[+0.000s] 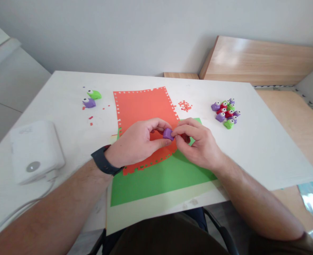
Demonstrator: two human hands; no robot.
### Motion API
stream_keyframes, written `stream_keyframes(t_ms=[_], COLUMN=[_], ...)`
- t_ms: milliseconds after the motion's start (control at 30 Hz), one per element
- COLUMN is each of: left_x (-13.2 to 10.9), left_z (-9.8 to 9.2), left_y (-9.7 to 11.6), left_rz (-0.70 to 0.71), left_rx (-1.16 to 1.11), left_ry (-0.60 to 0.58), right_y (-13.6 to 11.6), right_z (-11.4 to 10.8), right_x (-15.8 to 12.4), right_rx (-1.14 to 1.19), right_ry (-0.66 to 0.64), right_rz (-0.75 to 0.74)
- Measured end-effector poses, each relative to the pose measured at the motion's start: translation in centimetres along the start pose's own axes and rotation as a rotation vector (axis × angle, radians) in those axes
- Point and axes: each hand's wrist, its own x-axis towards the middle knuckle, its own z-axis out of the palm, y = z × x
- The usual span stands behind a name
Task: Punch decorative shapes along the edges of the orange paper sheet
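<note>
A small purple craft punch (168, 134) is held over the orange sheet (145, 109), whose edges are lined with small punched holes. My left hand (139, 141), a dark band on its wrist, grips the punch between thumb and fingers. Thumb and forefinger of my right hand (198, 141) pinch the right end of the same punch; whether a tiny paper bit is also between them cannot be made out. Beneath the orange sheet lies a green sheet (156, 187).
Several purple, red and green punches (226, 112) cluster at the right. A green punch (94, 94) and another purple punch (89, 103) stand at the back left. Orange cut-outs (185, 105) are piled behind my right hand. A white device (36, 150) with a cable sits at left.
</note>
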Motion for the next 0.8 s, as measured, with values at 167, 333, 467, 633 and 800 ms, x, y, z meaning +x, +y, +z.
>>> stream_keyframes(t_ms=[167,333,467,633,800], left_x=[0.05,0.00,-0.02,0.07,0.08], left_z=[-0.17,-0.30,-0.18,-0.15,-0.26], left_y=[-0.19,-0.40,-0.43,-0.48,-0.40], left_rz=[0.006,0.008,0.004,0.003,0.023], left_rx=[-0.032,-0.059,-0.065,-0.074,-0.076], left_ry=[0.025,0.052,0.058,0.063,0.066], right_y=[-0.30,-0.38,-0.16,-0.04,-0.02], right_z=[-0.03,0.02,0.05,0.05,0.05], right_x=[-0.01,-0.05,-0.11,-0.10,-0.03], right_rx=[0.016,0.016,-0.009,-0.021,-0.016], right_ry=[0.042,0.059,0.063,0.085,0.083], right_rz=[0.002,0.001,-0.031,-0.060,-0.068])
